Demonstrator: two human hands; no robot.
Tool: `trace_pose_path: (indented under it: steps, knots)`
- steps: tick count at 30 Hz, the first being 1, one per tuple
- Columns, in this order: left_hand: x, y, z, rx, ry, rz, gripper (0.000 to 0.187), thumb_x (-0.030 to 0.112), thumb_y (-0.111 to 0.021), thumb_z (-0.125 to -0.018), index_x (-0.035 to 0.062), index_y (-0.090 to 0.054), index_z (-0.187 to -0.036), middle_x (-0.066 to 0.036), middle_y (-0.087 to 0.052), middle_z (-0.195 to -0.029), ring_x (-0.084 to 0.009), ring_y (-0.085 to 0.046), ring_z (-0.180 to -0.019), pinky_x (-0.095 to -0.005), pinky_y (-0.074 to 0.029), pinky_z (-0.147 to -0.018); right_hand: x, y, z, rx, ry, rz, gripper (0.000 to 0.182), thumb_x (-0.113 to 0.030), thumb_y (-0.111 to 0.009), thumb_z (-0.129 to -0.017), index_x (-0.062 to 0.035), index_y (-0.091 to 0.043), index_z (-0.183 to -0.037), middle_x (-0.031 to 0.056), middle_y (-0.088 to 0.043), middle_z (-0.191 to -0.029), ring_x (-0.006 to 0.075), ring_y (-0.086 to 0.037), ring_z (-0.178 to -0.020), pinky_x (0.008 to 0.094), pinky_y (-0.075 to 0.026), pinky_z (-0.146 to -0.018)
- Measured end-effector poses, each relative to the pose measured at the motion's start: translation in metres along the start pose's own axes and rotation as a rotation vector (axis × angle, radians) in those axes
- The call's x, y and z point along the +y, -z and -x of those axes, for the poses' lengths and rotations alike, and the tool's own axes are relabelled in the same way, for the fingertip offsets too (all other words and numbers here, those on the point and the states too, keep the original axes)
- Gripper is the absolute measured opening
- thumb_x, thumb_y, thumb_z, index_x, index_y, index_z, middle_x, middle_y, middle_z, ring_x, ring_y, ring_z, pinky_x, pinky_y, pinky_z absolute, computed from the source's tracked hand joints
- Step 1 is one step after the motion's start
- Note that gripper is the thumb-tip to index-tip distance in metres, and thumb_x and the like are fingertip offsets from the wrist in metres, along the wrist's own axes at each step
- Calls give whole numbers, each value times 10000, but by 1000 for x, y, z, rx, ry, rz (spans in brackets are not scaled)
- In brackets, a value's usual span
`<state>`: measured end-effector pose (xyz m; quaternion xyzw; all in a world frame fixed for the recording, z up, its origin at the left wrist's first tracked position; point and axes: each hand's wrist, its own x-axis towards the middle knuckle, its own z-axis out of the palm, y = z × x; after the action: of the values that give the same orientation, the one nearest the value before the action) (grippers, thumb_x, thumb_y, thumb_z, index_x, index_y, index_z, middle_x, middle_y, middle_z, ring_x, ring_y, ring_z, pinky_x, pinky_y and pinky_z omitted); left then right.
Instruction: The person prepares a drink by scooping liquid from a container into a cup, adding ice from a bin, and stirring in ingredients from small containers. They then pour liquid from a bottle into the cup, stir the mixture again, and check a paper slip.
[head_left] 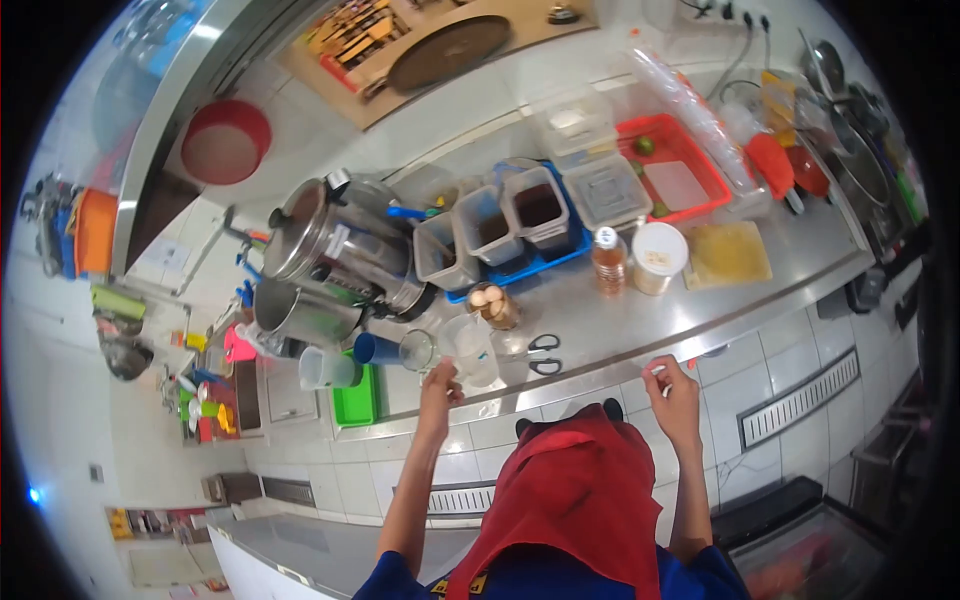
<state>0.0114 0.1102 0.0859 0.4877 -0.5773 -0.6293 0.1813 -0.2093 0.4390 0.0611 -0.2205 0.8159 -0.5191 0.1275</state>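
Observation:
My left hand (pixel 436 393) is at the counter's front edge with its fingers curled, right beside a clear plastic jug (pixel 469 350) and a clear glass (pixel 419 349). What its fingers grip, if anything, is hidden. My right hand (pixel 674 400) is raised in front of the counter edge, thumb and fingers pinched together. A small whitish spot shows at its fingertips, too small to name. Black-handled scissors (pixel 544 355) lie between my hands, near a container of eggs (pixel 494 305). A blue cup (pixel 377 349) stands left of the glass.
A bottle (pixel 609 262), white lidded tub (pixel 659 258) and yellow pad (pixel 728 254) are on the steel counter (pixel 590 330). Behind are a blue tray (pixel 582 248) with dark-filled containers and a red tray (pixel 715 201). Metal urns (pixel 300 235) and a green tray (pixel 353 402) stand left.

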Motion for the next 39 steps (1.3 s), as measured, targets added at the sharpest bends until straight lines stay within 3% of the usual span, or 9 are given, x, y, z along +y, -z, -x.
trace_pose_path:
  steps: [4, 9, 12, 18, 21, 30, 39]
  knots:
    - [-4, 6, 34, 59, -34, 115, 365, 432, -563, -1045, 87, -565, -925, 21, -442, -808, -98, -425, -639, -282, -344, -563, -1, -5, -2, -8, -49, -3, 102, -101, -693, -943, -56, -617, -994, 71, -603, -628, 160, -579, -550, 312, -434, -537]
    - [5, 34, 63, 178, -31, 71, 380, 435, -567, -1050, 77, -594, -925, 87, -363, -635, -13, -322, -544, -214, -240, -491, -7, -14, -10, -62, -11, 0, 96, -98, -687, -947, -37, -622, -979, 76, -603, -632, 164, -583, -558, 310, -440, -545]
    - [9, 55, 69, 260, -16, -32, 401, 440, -564, -1051, 70, -602, -902, 83, -364, -614, -19, -315, -525, -223, -237, -474, -12, -17, -15, -97, 10, 3, 91, -94, -684, -946, -31, -626, -976, 86, -609, -636, 170, -597, -565, 312, -453, -554]
    - [15, 89, 60, 391, 17, -245, 535, 508, -529, -1047, 27, -641, -840, 38, -422, -601, -59, -385, -533, -257, -306, -485, -14, -16, -20, -112, 23, 11, 94, -103, -677, -952, -29, -626, -980, 95, -613, -639, 178, -615, -575, 317, -463, -561]
    - [17, 101, 47, 381, -80, -441, 606, 515, -532, -1040, -34, -654, -815, -13, -477, -606, -100, -413, -534, -308, -342, -521, -11, -16, -18, -117, 24, 19, 95, -107, -678, -953, -32, -626, -979, 94, -610, -639, 181, -614, -573, 320, -463, -562]
    - [20, 118, 15, 367, -25, -658, 672, 581, -536, -1012, -52, -682, -837, -74, -553, -621, -145, -491, -537, -330, -401, -539, -2, -8, -11, -76, 3, 30, 119, -124, -686, -955, -33, -616, -983, 90, -610, -644, 183, -613, -571, 324, -459, -559]
    - [33, 119, 12, 340, -18, -676, 659, 577, -555, -998, -48, -695, -843, -120, -634, -691, -185, -548, -580, -351, -442, -582, 2, -4, -9, -66, -20, 24, 116, -122, -684, -955, -37, -614, -988, 93, -614, -648, 177, -592, -558, 325, -453, -549]
